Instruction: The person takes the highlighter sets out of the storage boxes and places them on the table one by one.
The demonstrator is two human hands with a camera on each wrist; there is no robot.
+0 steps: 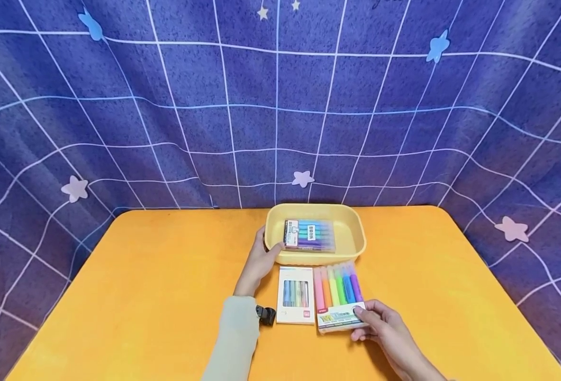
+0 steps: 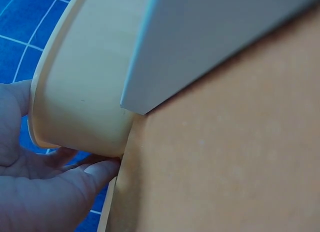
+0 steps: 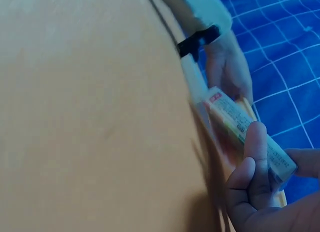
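My left hand (image 1: 260,263) grips the left end of a yellow plastic basket (image 1: 354,238), thumb at the rim. In the left wrist view, the fingers lie along the outer wall of the basket (image 2: 85,91). Inside it lies a clear pack of blue, green and purple pens (image 1: 311,236). My right hand (image 1: 385,328) holds the near end of a pack of highlighters (image 1: 340,296), its pink to purple barrels pointing at the basket. The right wrist view shows thumb and fingers pinching that pack (image 3: 250,132) by its printed end, slightly raised from the table.
A white box with a window (image 1: 295,312) showing coloured pens lies just in front of the basket, left of the highlighters. The orange table (image 1: 166,275) ends at a blue grid-patterned curtain (image 1: 247,127). A black strap device (image 1: 265,315) sits on the left wrist.
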